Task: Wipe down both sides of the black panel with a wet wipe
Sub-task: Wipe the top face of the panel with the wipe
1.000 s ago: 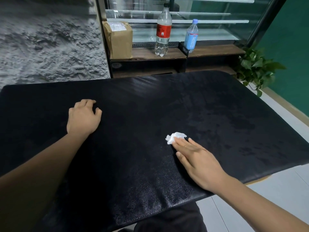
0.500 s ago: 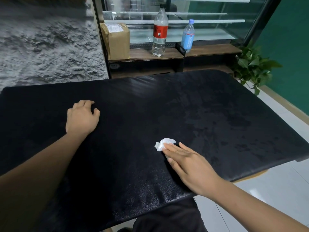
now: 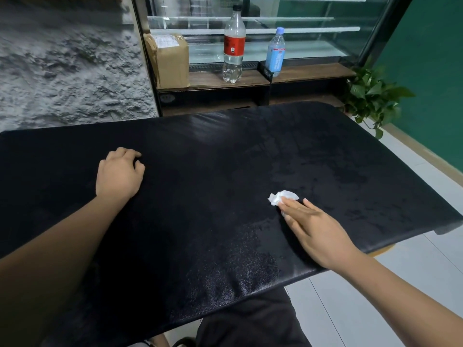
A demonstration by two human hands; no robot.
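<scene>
A person leans over a wide black panel (image 3: 200,196) that lies flat and fills most of the view, with a rough grey wall (image 3: 62,58) behind its far left edge. On the panel's left part, the left hand (image 3: 119,172) rests knuckles-up with its fingers curled under and nothing in them; the forearm lies across the near left corner.

Behind the panel, a cardboard box (image 3: 170,60) stands at the left end of a wooden shelf (image 3: 208,80) in front of a glass display case (image 3: 313,33). To the right of the box are a clear bottle with a red label (image 3: 233,46) and a smaller bottle with a blue label (image 3: 275,52), both upright.

Right of centre on the panel lies the crumpled white wipe (image 3: 283,197). The right hand (image 3: 318,229) presses on its near side with straight, flat fingers, palm down, and part of the wipe shows beyond the fingertips. The surface around and beyond the wipe carries darker blotches, possibly damp patches.

A leafy green plant (image 3: 370,96) stands past the panel's far right corner against a green wall (image 3: 431,71), above pale floor tiles (image 3: 350,309).
</scene>
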